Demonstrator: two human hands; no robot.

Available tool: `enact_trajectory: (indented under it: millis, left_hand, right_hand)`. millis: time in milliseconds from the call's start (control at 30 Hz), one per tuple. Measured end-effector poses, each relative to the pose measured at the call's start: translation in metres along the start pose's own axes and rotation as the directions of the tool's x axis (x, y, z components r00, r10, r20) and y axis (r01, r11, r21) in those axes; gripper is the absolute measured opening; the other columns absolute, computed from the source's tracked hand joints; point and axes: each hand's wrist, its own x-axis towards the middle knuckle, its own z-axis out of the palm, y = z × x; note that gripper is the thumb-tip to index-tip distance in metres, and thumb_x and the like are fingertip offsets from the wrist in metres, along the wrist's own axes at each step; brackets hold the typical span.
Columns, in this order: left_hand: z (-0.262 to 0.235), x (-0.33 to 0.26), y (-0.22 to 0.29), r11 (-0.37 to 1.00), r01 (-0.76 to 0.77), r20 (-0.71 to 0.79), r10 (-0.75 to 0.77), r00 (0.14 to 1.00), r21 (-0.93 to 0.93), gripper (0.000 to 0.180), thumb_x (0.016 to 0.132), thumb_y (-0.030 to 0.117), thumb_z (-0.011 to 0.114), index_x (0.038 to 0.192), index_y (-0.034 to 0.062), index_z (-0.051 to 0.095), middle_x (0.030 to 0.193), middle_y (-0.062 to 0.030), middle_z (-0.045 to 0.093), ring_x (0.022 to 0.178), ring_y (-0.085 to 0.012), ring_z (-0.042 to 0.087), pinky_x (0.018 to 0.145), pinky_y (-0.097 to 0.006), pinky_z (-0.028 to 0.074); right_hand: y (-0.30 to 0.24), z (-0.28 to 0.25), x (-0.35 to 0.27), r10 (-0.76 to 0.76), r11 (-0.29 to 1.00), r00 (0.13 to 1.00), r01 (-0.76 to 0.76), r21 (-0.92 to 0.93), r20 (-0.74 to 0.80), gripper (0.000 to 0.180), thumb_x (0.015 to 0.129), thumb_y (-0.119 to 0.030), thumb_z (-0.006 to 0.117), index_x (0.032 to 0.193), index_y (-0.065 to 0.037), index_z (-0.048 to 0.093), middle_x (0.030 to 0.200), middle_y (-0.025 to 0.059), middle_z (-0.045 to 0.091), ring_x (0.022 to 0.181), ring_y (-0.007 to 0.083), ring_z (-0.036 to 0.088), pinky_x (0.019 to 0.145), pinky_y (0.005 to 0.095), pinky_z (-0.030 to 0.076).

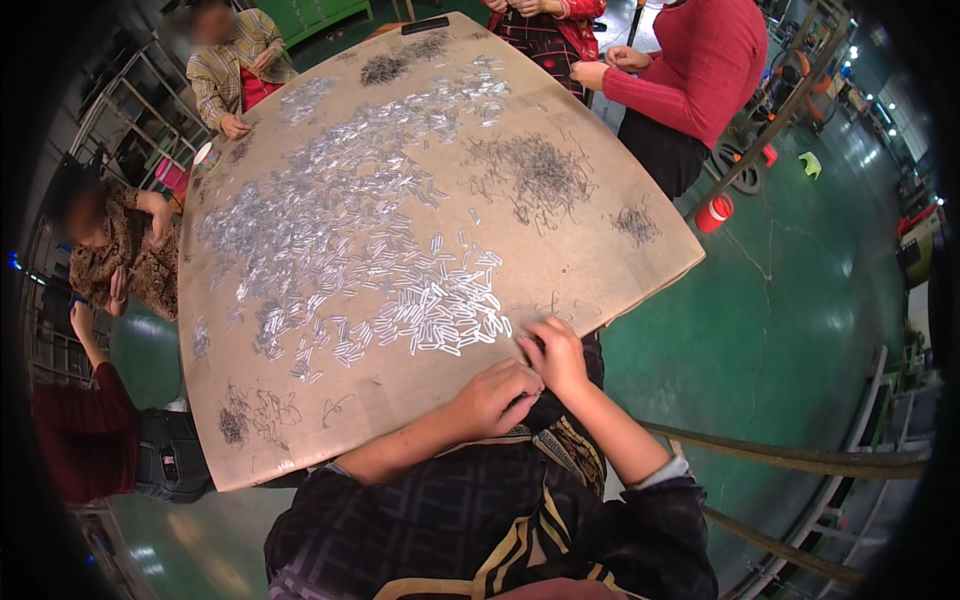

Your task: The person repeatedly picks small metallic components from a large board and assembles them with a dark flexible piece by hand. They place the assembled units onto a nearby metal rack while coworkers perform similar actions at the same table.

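At the near edge of the table, my left hand (500,400) has its fingers curled closed; anything inside them is hidden. Just right of it, my right hand (560,352) is held over the edge with bent fingers set apart, and nothing shows between them. A few thin dark curved wire pieces (562,306) lie right beyond its fingertips. To the upper left of both hands spreads a large heap of small shiny elongated metal loops (440,310), its closest pieces near my right fingers.
Brown board covers the table (400,405). Piles of dark wire bits lie at right (535,175), far right (635,223), near left (250,412) and the far end (390,66). Several people stand or sit around the table. A red container (714,213) stands on the green floor.
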Motion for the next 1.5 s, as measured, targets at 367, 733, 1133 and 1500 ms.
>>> enact_trajectory:
  millis: [367,733,1133,1500]
  left_hand:
    - [0.002,-0.005,-0.001,0.999,-0.018,-0.044,0.02,0.999,0.042,0.021,0.077,-0.006,0.067,0.092,0.0035,0.055,0.093,-0.0117,0.065,0.085,-0.0293,0.062,0.075,-0.037,0.051]
    - [0.004,-0.009,-0.003,0.999,0.013,-0.023,-0.012,1.0,0.034,0.018,0.079,-0.005,0.066,0.09,0.0036,0.054,0.091,-0.0114,0.064,0.085,-0.0295,0.062,0.074,-0.037,0.051]
    - [0.009,-0.011,-0.009,0.998,0.058,-0.043,-0.058,0.997,0.003,0.017,0.08,-0.004,0.065,0.091,0.0042,0.054,0.091,-0.0108,0.064,0.084,-0.0285,0.063,0.075,-0.036,0.051]
    - [0.006,-0.012,-0.009,0.998,0.064,-0.044,-0.062,0.997,0.028,0.017,0.08,-0.004,0.065,0.091,0.0044,0.054,0.09,-0.0106,0.064,0.085,-0.0286,0.063,0.075,-0.036,0.051]
  right_hand:
    - [0.006,0.035,0.021,0.026,0.967,0.99,0.01,-0.254,0.138,0.012,0.073,-0.01,0.074,0.083,-0.01,0.068,0.088,0.0078,0.06,0.092,0.0297,0.055,0.08,0.0418,0.042]
    - [-0.005,0.033,0.035,0.14,0.905,0.951,-0.01,-0.425,0.276,0.015,0.074,-0.007,0.068,0.089,-0.008,0.065,0.094,0.0116,0.065,0.097,0.0316,0.059,0.084,0.0446,0.043]
    - [0.0,0.023,0.027,0.114,0.969,0.968,-0.059,-0.239,0.225,0.022,0.069,-0.01,0.077,0.088,-0.006,0.067,0.082,0.0148,0.069,0.084,0.0329,0.066,0.075,0.0429,0.051]
    - [0.003,0.031,0.028,0.154,0.988,0.948,-0.144,-0.053,0.278,0.015,0.073,-0.005,0.074,0.087,-0.004,0.07,0.075,0.0132,0.068,0.069,0.0284,0.066,0.067,0.035,0.053]
